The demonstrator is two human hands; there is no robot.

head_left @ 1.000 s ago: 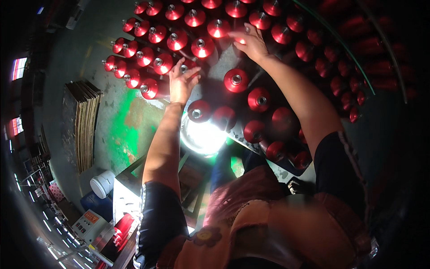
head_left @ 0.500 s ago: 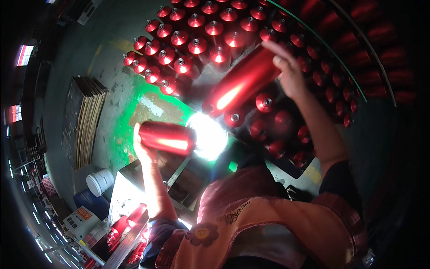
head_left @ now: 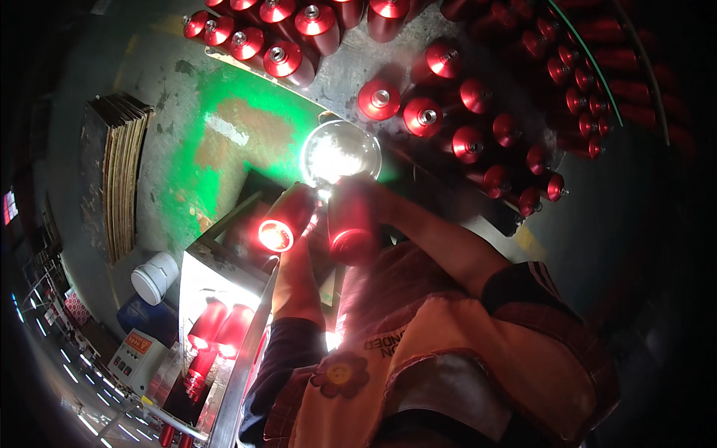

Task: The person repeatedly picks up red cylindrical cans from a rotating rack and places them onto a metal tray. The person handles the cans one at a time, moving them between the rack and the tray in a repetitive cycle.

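So both hands pulled back off the bunch of standing red bottles (head_left: pixel 418 112) and each came away with one. Now the left hand (head_left: pixel 293 257) holds a red bottle (head_left: pixel 287 218) and the right hand (head_left: pixel 373 196) holds another bottle (head_left: pixel 349 220), side by side close to the chest, just under the bright lamp (head_left: pixel 340 153).

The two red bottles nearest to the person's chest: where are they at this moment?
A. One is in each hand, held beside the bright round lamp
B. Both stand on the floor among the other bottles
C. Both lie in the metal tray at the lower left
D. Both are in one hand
A: the left hand holds one red bottle and the right hand holds the other red bottle, both just below the bright round lamp.
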